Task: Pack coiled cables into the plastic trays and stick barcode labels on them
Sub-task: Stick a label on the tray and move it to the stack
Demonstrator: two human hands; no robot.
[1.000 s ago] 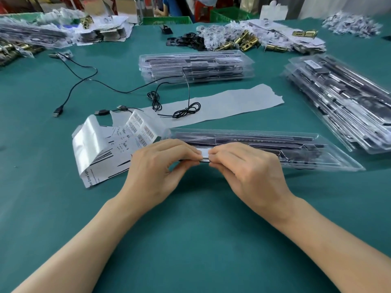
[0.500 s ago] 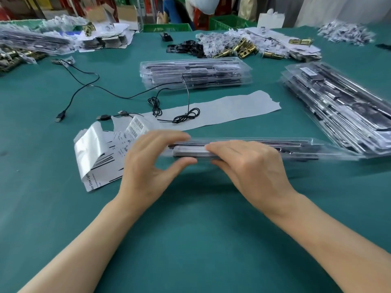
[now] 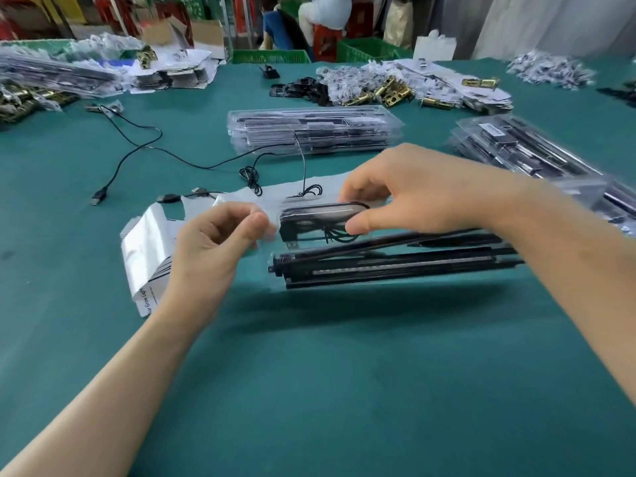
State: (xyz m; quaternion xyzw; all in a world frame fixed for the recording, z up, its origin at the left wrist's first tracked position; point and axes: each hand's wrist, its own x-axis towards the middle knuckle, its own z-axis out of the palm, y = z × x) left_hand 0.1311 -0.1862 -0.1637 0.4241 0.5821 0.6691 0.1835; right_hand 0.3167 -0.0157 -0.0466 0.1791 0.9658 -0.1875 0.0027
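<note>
Held tray (image 3: 395,266) is motion-blurred: clear walls barely traceable, contents resolve only as dark bars and a coiled cable (image 3: 323,232). Its right end is hidden behind the wrist of the right hand (image 3: 423,194). Label sheet (image 3: 146,249) is partly covered by the left hand (image 3: 213,246), print mostly illegible. Stack of trays (image 3: 516,149) at right is cut off by the edge.

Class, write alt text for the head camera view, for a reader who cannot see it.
A clear plastic tray holding a coiled cable is held off the green table: the left hand pinches its end, the right hand grips its upper edge.
</note>
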